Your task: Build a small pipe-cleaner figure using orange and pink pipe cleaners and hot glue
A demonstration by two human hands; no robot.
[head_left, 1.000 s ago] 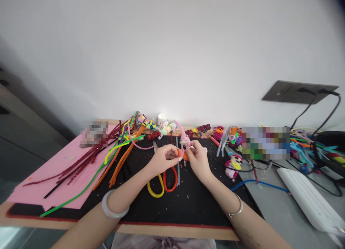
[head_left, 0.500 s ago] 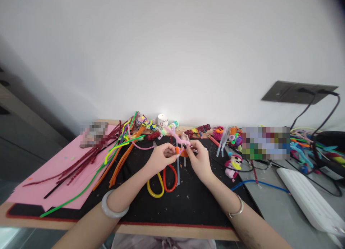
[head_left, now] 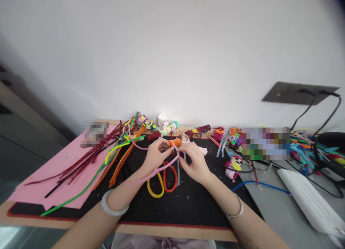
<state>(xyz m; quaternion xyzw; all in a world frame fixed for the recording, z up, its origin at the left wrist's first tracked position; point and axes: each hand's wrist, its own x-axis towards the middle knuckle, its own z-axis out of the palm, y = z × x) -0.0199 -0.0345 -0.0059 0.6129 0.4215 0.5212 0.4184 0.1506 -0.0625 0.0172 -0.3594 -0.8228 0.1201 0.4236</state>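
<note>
Both hands' grip [head_left: 175,148] pinched on an orange piece [head_left: 175,142], its middle hidden by fingers.

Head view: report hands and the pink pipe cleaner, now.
Left hand and right hand both pinch the small orange piece. Pink pipe cleaner trails down-left from it. Scissors lie beneath on the black mat.

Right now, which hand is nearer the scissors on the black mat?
Left. The left hand hovers just above the scissors, over the yellow handle loop. The right hand is off to their right side, a bit farther. Both hands pinch a small orange piece wrapped by a pink pipe cleaner.
</note>
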